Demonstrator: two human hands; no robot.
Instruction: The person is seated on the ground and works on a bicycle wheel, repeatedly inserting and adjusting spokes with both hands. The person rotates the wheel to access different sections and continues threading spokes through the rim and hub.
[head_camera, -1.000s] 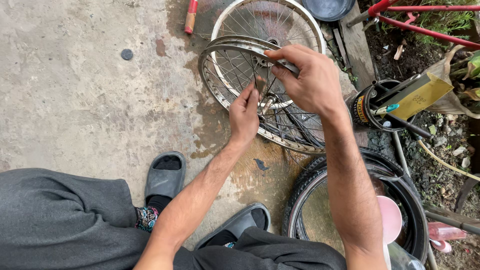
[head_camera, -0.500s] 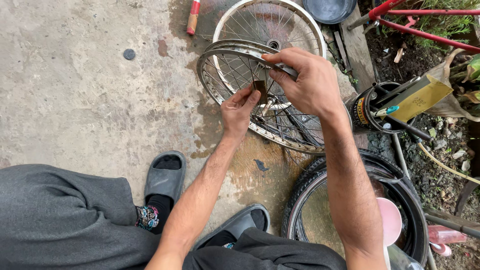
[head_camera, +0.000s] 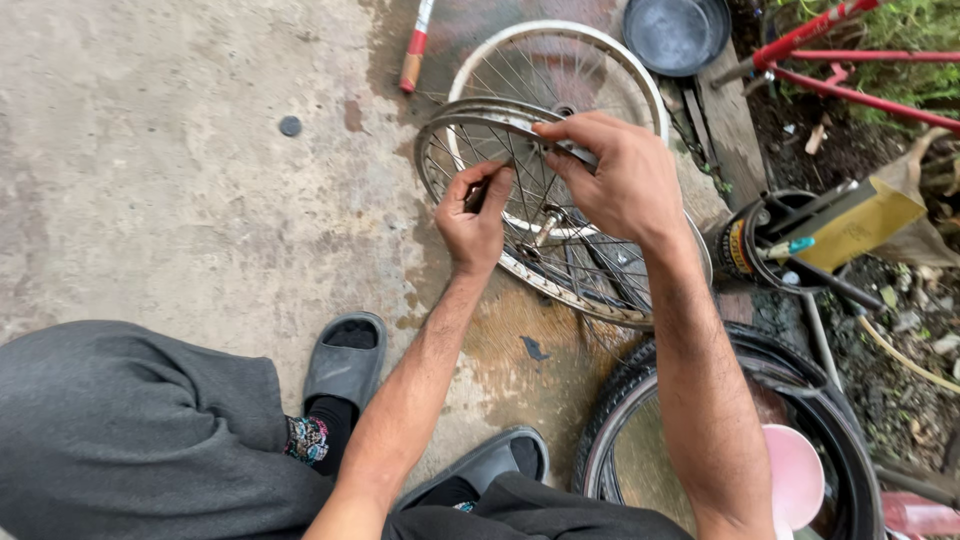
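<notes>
right hand (head_camera: 615, 180): fingers clamped on rim (head_camera: 480, 115) | left hand (head_camera: 475, 215): fingers pinched on small tool (head_camera: 478, 192) among the spokes (head_camera: 560, 250) | wheel lies on concrete floor (head_camera: 180, 180)

Wheel (head_camera: 560, 250) before sandals (head_camera: 345, 360) — tyre (head_camera: 720, 440) right

Bare concrete (head_camera: 180, 180) left of the rim (head_camera: 470, 115); tyre (head_camera: 640, 400), second wheel (head_camera: 600, 60) crowding right.
</notes>
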